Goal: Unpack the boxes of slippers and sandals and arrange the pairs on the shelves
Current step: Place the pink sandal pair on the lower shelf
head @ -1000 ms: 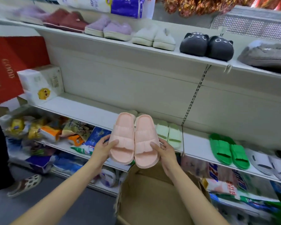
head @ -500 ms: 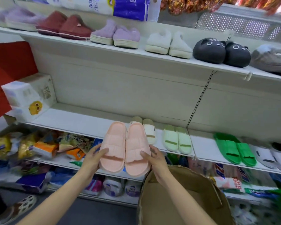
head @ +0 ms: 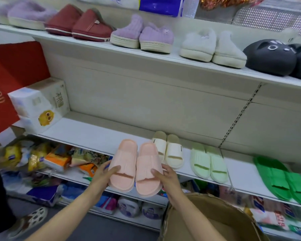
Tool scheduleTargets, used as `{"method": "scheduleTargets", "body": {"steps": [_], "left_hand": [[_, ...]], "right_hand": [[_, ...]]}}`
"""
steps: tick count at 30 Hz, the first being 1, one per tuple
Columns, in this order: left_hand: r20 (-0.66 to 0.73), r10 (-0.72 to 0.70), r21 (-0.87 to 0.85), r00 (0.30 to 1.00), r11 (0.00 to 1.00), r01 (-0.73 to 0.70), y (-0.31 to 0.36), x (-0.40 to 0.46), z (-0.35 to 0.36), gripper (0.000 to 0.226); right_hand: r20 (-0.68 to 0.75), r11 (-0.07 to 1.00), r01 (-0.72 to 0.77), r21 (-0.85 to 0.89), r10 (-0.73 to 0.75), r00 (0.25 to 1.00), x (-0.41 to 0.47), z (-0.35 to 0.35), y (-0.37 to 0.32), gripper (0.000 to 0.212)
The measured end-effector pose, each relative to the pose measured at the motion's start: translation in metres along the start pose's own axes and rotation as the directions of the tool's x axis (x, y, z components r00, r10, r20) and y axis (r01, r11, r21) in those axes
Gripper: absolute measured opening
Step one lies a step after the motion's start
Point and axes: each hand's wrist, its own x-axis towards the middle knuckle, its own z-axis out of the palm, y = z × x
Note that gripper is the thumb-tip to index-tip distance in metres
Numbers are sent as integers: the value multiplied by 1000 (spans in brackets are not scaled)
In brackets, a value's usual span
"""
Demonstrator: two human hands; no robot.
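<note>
I hold a pair of pink slide sandals side by side, toes pointing at the middle shelf. My left hand grips the left sandal's outer edge, thumb on its strap. My right hand grips the right sandal the same way. The pair hangs over the shelf's front edge, just left of a cream pair. Further right on that shelf lie a pale green pair and a bright green pair. An open cardboard box stands below my right forearm.
The top shelf carries fluffy purple, dark red, white and black cat-face slippers. White tissue packs sit at the middle shelf's left end, beside a red bag. Packaged goods fill the lower shelf. Another person's foot is at the lower left.
My hands have carried the pink pair forward and a little right, up to the middle shelf's front edge beside the cream pair. My view has shifted closer to the shelves.
</note>
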Motion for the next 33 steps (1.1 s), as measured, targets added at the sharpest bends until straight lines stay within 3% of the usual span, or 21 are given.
{"method": "scheduleTargets", "body": {"steps": [11, 16, 22, 26, 33], "left_hand": [[-30, -144, 106, 989, 984, 147, 2, 108, -42, 76], [-26, -191, 196, 981, 962, 192, 10, 148, -54, 41], [-6, -234, 255, 972, 940, 228, 12, 191, -68, 56], [53, -211, 351, 976, 919, 179, 20, 218, -70, 57], [159, -131, 515, 978, 856, 31, 47, 271, -61, 30]], "right_hand": [[-101, 997, -69, -42, 64, 993, 73, 54, 3, 52], [-137, 995, -98, -30, 93, 986, 99, 84, 10, 40], [-250, 992, -126, 12, 125, 960, 130, 113, 29, 73], [-296, 986, -126, -109, 88, 951, 152, 126, 24, 74], [-368, 930, -154, -333, 22, 929, 205, 145, 5, 76]]}}
